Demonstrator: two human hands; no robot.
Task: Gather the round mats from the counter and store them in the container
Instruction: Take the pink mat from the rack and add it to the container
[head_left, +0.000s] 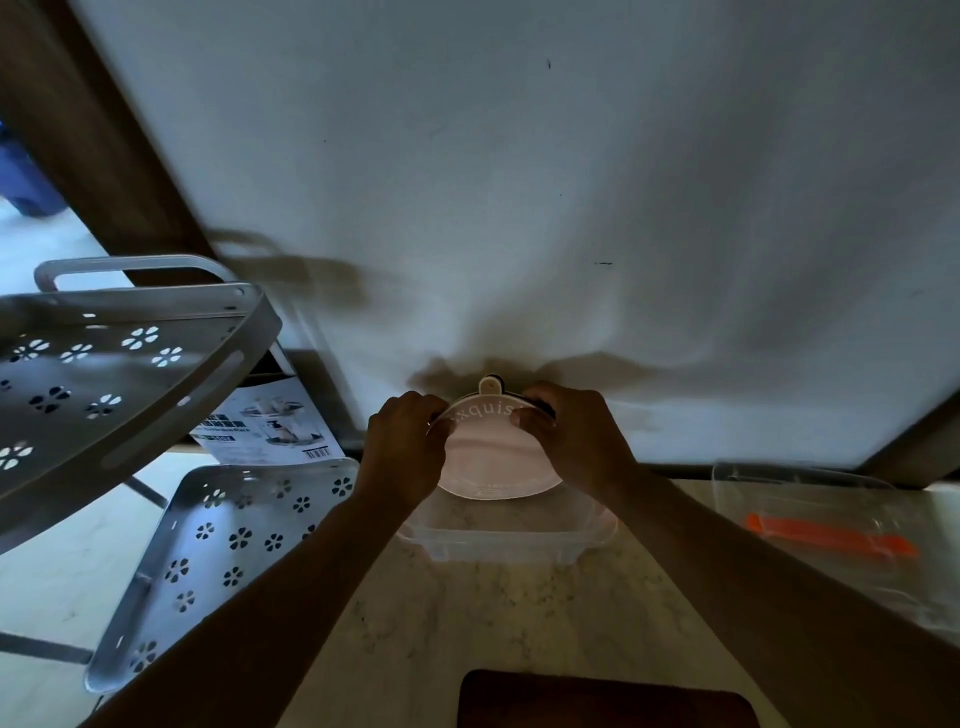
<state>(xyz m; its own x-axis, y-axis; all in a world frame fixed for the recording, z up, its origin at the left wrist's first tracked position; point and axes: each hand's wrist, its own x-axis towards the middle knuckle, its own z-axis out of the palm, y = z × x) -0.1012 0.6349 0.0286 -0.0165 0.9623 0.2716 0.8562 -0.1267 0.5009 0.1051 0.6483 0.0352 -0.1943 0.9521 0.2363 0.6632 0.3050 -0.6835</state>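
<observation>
Both my hands hold a stack of round mats (493, 457) tilted upright over a clear plastic container (506, 540) on the marble counter. The front mat is pale pink-white, with lettering along its top edge and a small hanging tab. A darker mat edge shows behind it. My left hand (402, 447) grips the stack's left rim and my right hand (569, 441) grips its right rim. The stack's lower edge sits at or just inside the container's far side; I cannot tell whether it touches the bottom.
A grey perforated metal rack (130, 364) with a lower shelf (223, 556) stands at the left, a printed leaflet (270, 426) behind it. A clear lid with an orange part (831, 535) lies at the right. A dark brown object (602, 701) sits at the counter's front edge.
</observation>
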